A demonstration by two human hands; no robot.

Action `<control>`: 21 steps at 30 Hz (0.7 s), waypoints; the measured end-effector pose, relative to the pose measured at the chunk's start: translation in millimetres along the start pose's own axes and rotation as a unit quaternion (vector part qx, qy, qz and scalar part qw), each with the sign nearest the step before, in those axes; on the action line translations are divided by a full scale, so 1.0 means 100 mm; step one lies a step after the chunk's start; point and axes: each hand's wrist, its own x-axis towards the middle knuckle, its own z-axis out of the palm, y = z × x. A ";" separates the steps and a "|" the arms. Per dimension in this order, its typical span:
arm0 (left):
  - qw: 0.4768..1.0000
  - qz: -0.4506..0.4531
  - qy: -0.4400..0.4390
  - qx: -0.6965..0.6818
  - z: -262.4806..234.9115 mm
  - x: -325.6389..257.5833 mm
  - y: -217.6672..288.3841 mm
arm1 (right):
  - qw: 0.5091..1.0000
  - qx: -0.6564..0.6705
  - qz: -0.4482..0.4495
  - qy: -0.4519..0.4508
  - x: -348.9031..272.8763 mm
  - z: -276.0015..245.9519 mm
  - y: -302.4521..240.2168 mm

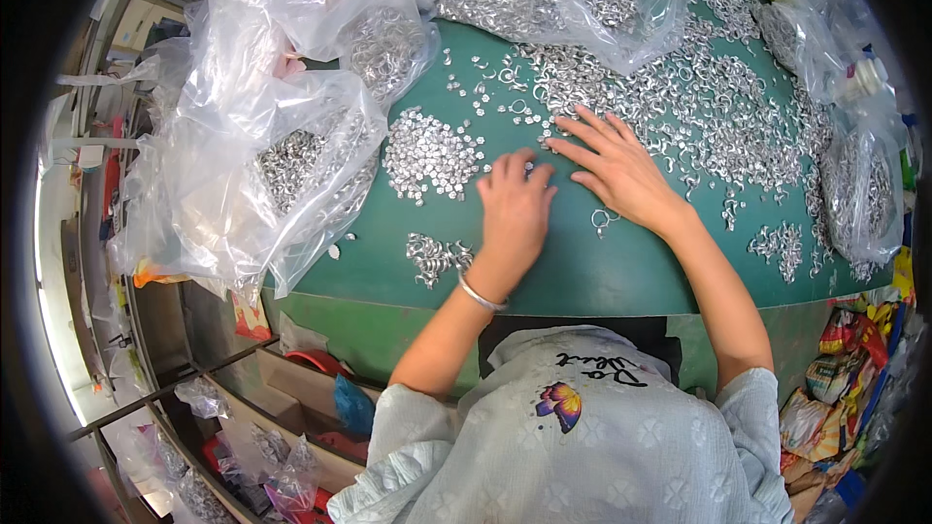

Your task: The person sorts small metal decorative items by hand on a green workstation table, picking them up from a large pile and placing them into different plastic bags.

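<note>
Near the front edge of the green table (582,277), the left hand (515,209) lies palm down with its fingers curled together, fingertips pressing on small silver metal pieces (529,167) by the edge of a heap of flower-shaped silver pieces (427,153); whether it pinches anything cannot be told. A silver bangle (481,295) circles its wrist. The right hand (616,170) lies flat just beside it, fingers spread apart and reaching left, fingertips touching the rim of the wide spread of silver rings (680,97). A single ring (602,221) lies under its wrist. A small pile of pieces (435,257) sits nearer the front edge. Farther back and left, clear plastic bags (282,165) hold more pieces, blurred by folds.
</note>
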 end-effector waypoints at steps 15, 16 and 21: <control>0.991 -0.026 -0.070 -0.108 -0.10 -0.08 0.32 | 0.976 0.136 0.148 0.081 -0.79 0.02 -0.35; 0.988 -0.029 -0.078 -0.128 -0.11 -0.12 0.35 | 0.970 0.159 0.156 0.099 -0.84 0.02 -0.33; 0.986 -0.012 -0.100 -0.130 -0.07 -0.27 0.60 | 0.947 0.197 0.231 0.105 -0.88 -0.05 -0.28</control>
